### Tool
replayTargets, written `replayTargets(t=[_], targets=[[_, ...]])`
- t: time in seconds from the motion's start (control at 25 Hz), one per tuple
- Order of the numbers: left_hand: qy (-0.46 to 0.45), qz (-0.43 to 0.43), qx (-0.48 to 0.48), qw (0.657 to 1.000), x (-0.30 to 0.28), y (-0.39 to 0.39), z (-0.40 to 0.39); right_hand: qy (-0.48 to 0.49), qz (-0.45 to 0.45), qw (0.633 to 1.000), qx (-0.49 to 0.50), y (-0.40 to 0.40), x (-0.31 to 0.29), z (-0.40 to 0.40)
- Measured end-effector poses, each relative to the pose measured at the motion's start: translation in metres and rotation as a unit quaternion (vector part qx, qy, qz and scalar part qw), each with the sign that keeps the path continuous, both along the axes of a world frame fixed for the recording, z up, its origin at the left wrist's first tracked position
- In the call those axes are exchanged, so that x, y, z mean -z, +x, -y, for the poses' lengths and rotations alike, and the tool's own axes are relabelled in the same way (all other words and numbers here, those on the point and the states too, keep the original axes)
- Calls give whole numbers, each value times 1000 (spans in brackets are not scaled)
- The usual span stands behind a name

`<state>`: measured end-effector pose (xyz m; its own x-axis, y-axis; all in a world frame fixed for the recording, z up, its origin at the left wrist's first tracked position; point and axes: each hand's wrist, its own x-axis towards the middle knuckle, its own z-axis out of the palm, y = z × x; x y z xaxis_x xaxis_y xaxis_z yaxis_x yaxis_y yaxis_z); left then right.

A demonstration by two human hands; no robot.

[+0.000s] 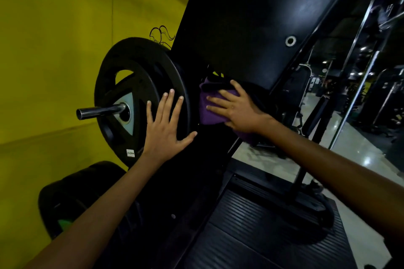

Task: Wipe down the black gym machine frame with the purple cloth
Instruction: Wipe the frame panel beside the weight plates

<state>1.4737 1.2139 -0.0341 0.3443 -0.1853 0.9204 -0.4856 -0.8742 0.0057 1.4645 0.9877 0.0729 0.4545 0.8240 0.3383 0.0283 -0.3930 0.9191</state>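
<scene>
Head view, right hand [237, 109]: centre of frame, fingers spread flat, pressing the purple cloth [209, 108] against the black machine frame [240, 17]; nothing pinched.
Head view, left hand [167, 125]: centre left, fingers splayed straight on the rim of the black weight plate [133, 98]; holding nothing.
Risk: the cloth is only pressed, so it may slip into the gap beside the plate; leaning on the plate could shift it on the steel sleeve [100, 111].
Hidden: the surface under the cloth is too dark to judge; the lower frame is lost in shadow; a second plate [72, 199] at lower left is barely legible.
</scene>
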Motion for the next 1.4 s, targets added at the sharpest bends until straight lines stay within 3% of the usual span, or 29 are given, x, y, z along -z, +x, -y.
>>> replayTargets(t=[0.2,0.28,0.4,0.56,0.72,0.8,0.88,1.0,1.12,1.24,1.4], targets=[[24,-27,-68,997,34,-13,-1,128,23,991,32,-12,-5,6],[17,-39,-88,995,35,-19,3,76,12,996,49,-8,18,-1],[13,-58,-106,993,32,-25,6,8,-1,1000,-7,-5,21,6],[14,-106,-132,985,33,-29,9,68,-9,998,14,-5,28,9],[2,-151,-129,980,44,-32,11,5,-20,999,37,-3,46,6],[-4,-149,-129,980,57,-33,8,90,14,996,-18,-6,41,15],[2,-137,-130,982,74,-31,3,144,59,987,-35,-3,56,16],[16,-124,-137,983,103,-27,-2,114,58,989,-79,8,87,3],[34,-125,-166,978,138,-28,-8,153,54,983,-90,12,96,0],[41,-162,-191,967,190,-24,-27,191,65,978,-51,12,132,-12],[34,-249,-227,941,259,-9,-57,178,61,977,-101,19,154,-22]])
